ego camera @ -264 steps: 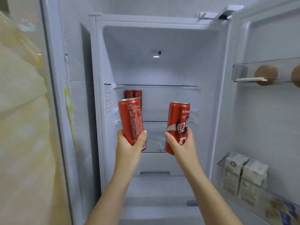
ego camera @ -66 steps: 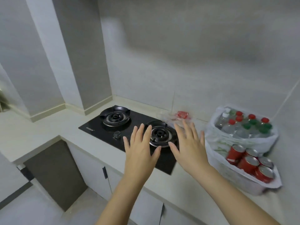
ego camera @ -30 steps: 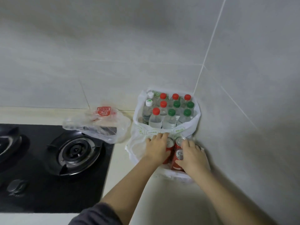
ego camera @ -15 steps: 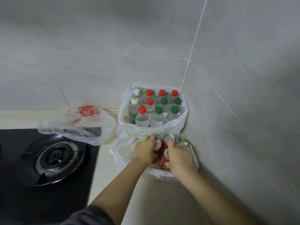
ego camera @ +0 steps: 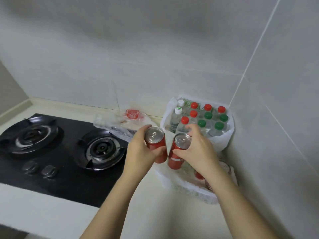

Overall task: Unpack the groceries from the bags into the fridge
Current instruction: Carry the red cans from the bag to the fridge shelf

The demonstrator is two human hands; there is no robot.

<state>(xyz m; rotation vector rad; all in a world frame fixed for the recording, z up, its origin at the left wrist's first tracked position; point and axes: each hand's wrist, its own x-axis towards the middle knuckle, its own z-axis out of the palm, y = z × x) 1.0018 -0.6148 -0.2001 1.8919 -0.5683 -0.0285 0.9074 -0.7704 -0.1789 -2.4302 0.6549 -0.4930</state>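
My left hand (ego camera: 140,152) grips a red soda can (ego camera: 155,144) and my right hand (ego camera: 198,150) grips a second red can (ego camera: 178,150); both cans are lifted clear above the near white plastic bag (ego camera: 186,188). A little red of another can (ego camera: 198,175) shows inside that bag, mostly hidden by my right wrist. Behind it, in the wall corner, a second white bag (ego camera: 222,138) holds several water bottles (ego camera: 203,125) with red, green and white caps. The fridge is out of view.
A black two-burner gas hob (ego camera: 60,152) fills the counter to the left. A crumpled clear plastic bag (ego camera: 122,124) with a red label lies between the hob and the bottle bag. Tiled walls close off the back and right. The pale counter (ego camera: 155,213) runs toward me.
Half a second ago both hands were down in the near bag around the cans. Now each hand has lifted a can up out of the bag, toward me.
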